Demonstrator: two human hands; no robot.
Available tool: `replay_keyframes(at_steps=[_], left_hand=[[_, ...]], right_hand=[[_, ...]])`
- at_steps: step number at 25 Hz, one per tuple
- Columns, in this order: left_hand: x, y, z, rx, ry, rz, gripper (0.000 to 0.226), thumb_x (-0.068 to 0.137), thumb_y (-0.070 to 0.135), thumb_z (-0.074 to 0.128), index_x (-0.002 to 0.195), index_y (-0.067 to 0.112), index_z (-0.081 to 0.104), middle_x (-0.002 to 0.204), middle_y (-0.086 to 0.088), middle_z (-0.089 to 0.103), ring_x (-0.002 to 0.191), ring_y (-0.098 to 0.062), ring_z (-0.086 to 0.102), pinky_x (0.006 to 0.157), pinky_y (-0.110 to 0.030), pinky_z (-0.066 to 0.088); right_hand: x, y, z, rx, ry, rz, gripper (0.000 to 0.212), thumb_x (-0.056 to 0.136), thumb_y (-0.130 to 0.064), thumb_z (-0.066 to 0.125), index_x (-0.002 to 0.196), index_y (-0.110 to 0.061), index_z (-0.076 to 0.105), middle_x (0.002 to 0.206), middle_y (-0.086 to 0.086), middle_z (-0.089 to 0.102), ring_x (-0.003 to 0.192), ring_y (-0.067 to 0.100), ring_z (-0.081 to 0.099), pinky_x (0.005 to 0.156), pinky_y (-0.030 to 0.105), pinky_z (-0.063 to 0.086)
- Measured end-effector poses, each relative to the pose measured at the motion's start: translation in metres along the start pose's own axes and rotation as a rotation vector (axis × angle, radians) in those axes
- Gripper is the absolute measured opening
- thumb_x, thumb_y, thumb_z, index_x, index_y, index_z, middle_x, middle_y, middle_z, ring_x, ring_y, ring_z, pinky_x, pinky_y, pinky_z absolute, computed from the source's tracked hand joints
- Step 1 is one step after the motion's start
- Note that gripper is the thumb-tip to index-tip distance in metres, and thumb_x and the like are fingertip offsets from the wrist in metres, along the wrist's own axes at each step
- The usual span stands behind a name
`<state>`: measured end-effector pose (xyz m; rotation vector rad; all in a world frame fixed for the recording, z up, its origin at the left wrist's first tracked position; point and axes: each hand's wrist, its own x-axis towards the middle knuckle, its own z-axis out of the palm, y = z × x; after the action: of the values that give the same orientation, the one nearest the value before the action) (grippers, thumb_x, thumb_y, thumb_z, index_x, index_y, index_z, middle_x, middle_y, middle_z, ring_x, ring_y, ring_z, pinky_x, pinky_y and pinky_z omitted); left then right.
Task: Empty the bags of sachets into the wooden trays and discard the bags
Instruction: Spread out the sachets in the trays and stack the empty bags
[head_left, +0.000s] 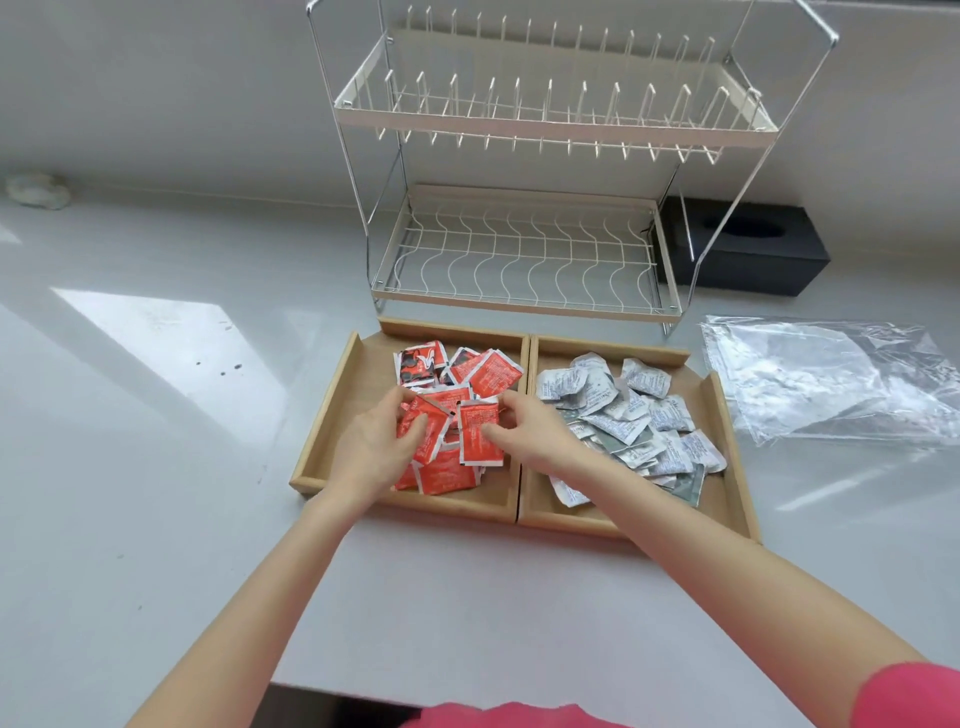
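behind trays (332, 395), dish rack (524, 260); bags (831, 384) right; hands (447, 436) gripping red sachets (447, 467).

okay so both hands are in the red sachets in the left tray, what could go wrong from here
1. The red sachets are heaped near the front lip of the left tray; the left hand and right hand stirring them could push some onto the counter.
2. The empty clear bags lie loose by the right tray and could slide away undiscarded.
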<state>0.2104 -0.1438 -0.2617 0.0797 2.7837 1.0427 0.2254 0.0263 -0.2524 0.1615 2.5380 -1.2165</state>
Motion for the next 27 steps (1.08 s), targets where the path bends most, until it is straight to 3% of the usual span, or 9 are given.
replay_keyframes(at_steps=[2,5,7,9,12,16,20,27], left_hand=[[0.007,-0.004,0.003,0.091,0.022,0.048,0.025,0.087,0.026,0.051,0.108,0.012,0.055,0.105,-0.012,0.065,0.099,-0.03,0.057,0.08,-0.042,0.048],[0.012,-0.013,0.012,0.247,0.108,0.123,0.045,0.083,0.023,0.058,0.126,0.012,0.048,0.125,-0.016,0.051,0.119,-0.032,0.039,0.096,-0.043,0.035],[0.009,-0.02,0.018,0.267,0.119,0.21,0.057,0.082,0.032,0.055,0.134,0.015,0.041,0.14,-0.015,0.04,0.128,-0.031,0.028,0.104,-0.047,0.028],[0.005,-0.027,0.025,0.339,0.056,0.282,0.066,0.079,0.049,0.034,0.139,0.022,0.032,0.15,-0.012,0.028,0.135,-0.028,0.016,0.11,-0.049,0.017],[0.005,-0.033,0.033,0.437,-0.065,0.252,0.075,0.073,0.059,0.009,0.143,0.032,0.016,0.156,-0.006,0.011,0.142,-0.03,0.002,0.114,-0.048,0.001],[0.009,-0.037,0.035,0.486,-0.108,0.205,0.08,0.068,0.063,0.001,0.143,0.036,0.006,0.157,-0.003,0.005,0.143,-0.029,-0.004,0.114,-0.048,-0.002],[0.009,-0.033,0.03,0.481,-0.143,0.197,0.081,0.068,0.065,0.002,0.143,0.036,0.004,0.157,-0.004,0.005,0.143,-0.028,-0.004,0.114,-0.048,-0.005],[0.003,-0.001,0.03,0.459,-0.07,0.26,0.086,0.066,0.064,0.003,0.144,0.03,0.003,0.156,-0.007,-0.004,0.142,-0.029,-0.013,0.114,-0.046,-0.007]], right_hand=[[0.005,0.0,0.001,-0.064,-0.008,-0.004,0.032,0.085,-0.019,0.054,0.116,-0.013,0.055,0.115,0.009,0.065,0.098,0.023,0.06,0.081,0.029,0.046],[0.01,0.0,0.002,-0.151,-0.004,-0.047,0.035,0.085,-0.019,0.055,0.119,-0.012,0.05,0.114,0.01,0.063,0.09,0.021,0.057,0.074,0.027,0.043],[0.01,0.004,0.004,-0.282,0.043,-0.132,0.041,0.085,-0.019,0.054,0.125,-0.013,0.045,0.123,0.01,0.055,0.105,0.025,0.054,0.086,0.035,0.045],[0.008,0.005,0.006,-0.377,0.065,-0.207,0.049,0.085,-0.019,0.054,0.132,-0.015,0.039,0.133,0.008,0.047,0.121,0.025,0.045,0.097,0.04,0.041],[0.006,0.009,0.012,-0.534,0.029,-0.304,0.062,0.087,-0.023,0.054,0.142,-0.018,0.026,0.15,0.007,0.029,0.139,0.022,0.023,0.112,0.037,0.022],[0.007,0.022,0.019,-0.694,-0.069,-0.273,0.072,0.086,-0.029,0.053,0.146,-0.022,0.013,0.157,0.003,0.011,0.145,0.019,0.002,0.117,0.037,0.004],[0.007,0.024,0.018,-0.663,-0.1,-0.26,0.076,0.085,-0.034,0.054,0.146,-0.023,0.01,0.158,0.001,0.007,0.145,0.018,-0.001,0.116,0.04,-0.001],[-0.014,0.027,-0.014,-0.62,0.028,-0.28,0.072,0.088,-0.04,0.049,0.147,-0.026,0.009,0.158,0.0,0.007,0.145,0.018,-0.001,0.116,0.041,-0.001]])
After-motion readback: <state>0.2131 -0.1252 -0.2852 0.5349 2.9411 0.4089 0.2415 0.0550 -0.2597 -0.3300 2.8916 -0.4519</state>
